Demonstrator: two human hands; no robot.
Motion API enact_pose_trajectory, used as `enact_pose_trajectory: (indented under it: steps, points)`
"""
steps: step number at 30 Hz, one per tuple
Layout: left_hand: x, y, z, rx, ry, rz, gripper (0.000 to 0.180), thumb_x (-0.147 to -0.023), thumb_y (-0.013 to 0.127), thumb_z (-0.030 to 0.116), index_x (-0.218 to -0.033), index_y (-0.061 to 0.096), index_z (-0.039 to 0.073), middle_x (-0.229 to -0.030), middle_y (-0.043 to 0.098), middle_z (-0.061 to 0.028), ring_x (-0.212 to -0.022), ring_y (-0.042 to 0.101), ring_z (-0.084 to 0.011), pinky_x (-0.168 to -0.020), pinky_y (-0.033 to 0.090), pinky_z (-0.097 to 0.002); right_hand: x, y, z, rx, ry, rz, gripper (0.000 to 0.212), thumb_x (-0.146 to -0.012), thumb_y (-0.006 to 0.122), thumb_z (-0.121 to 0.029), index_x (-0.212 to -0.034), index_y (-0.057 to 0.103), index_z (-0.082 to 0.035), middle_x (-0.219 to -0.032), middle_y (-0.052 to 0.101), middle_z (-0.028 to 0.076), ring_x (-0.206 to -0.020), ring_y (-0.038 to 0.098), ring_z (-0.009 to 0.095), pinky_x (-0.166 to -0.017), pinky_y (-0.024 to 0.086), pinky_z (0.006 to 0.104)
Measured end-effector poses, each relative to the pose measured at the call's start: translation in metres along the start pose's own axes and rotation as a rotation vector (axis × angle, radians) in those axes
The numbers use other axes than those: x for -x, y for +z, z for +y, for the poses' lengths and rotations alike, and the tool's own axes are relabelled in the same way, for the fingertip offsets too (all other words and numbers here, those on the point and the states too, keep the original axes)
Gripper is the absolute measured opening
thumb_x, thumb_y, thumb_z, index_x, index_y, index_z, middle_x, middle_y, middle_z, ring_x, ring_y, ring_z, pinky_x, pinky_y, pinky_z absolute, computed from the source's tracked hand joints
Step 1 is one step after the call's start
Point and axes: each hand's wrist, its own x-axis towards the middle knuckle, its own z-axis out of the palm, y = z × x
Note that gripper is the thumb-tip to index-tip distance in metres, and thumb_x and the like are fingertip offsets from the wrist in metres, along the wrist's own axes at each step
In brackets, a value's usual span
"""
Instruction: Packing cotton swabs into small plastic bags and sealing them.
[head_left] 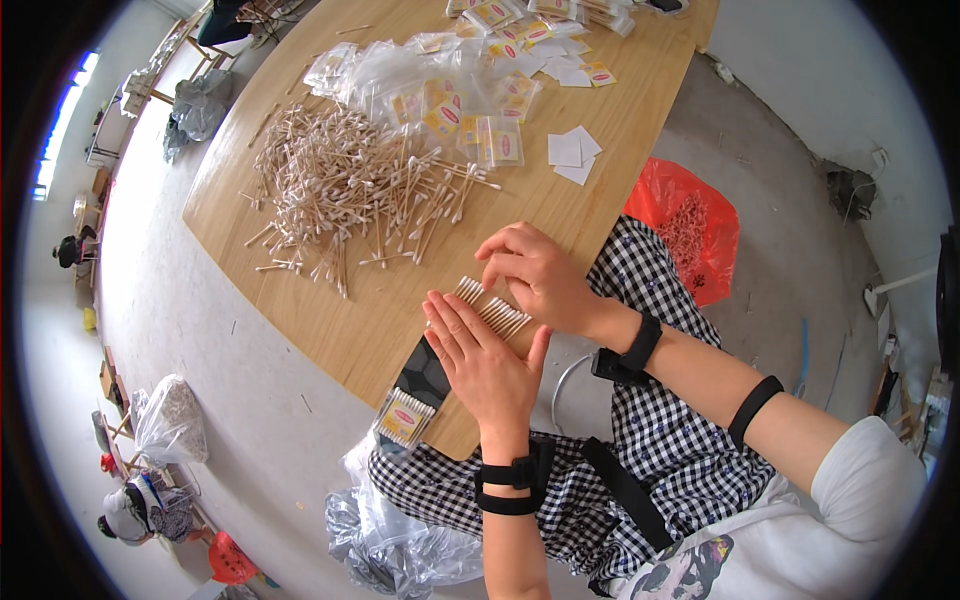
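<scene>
A row of wooden cotton swabs point(503, 317) lies side by side at the table's near edge, between my two hands. My left hand point(480, 365) rests flat along the row's left side, fingers stretched out and thumb apart. Over the row's far end is my right hand point(540, 278), its fingers bent inward; its thumb tip is hidden, so what they pinch cannot be seen. Left of my left wrist, a clear packet of swabs point(405, 418) with a yellow and white card lies at the table corner, beside a dark patterned pad point(424, 375).
A big loose heap of cotton swabs point(340, 190) covers the table's middle. Behind it are clear bags point(390, 75), filled packets point(498, 142) and white cards point(572, 152). A red bag point(715, 235) stands right of my lap; grey plastic point(400, 540) lies below the table.
</scene>
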Motion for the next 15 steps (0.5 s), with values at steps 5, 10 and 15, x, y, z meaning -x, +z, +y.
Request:
enact_pose_trajectory:
  steps: [5,10,15]
  points:
    - [-0.0005,0.0006,0.0010,0.013,0.000,0.009,0.113,-0.082,0.064,0.064,-0.149,0.018,-0.014,-0.158,0.020,-0.0292,-0.150,0.015,-0.0384,-0.122,0.012,-0.0461,-0.0009,0.0017,-0.0003,0.033,0.011,0.033,0.012,-0.076,0.063,0.004,-0.079,0.067,-0.007,-0.104,0.065,0.004,-0.103,0.059,0.024,-0.087,0.050,0.0353]
    - [-0.0001,0.0019,-0.0004,-0.010,0.002,0.014,0.110,-0.084,0.057,0.068,-0.148,0.023,-0.014,-0.158,0.020,-0.0293,-0.150,0.015,-0.0385,-0.122,0.013,-0.0463,-0.0013,0.0004,-0.0013,0.071,-0.010,0.002,0.012,-0.077,0.063,0.003,-0.079,0.067,-0.008,-0.105,0.065,0.004,-0.104,0.059,0.024,-0.088,0.050,0.0355]
    - [0.0003,0.0014,0.0004,-0.010,0.004,0.016,0.109,-0.085,0.057,0.068,-0.148,0.023,-0.014,-0.158,0.020,-0.0294,-0.150,0.015,-0.0384,-0.122,0.013,-0.0462,-0.0010,-0.0025,-0.0024,0.106,-0.045,-0.038,0.011,-0.077,0.064,0.001,-0.081,0.068,-0.008,-0.106,0.064,0.003,-0.104,0.059,0.023,-0.089,0.050,0.0357]
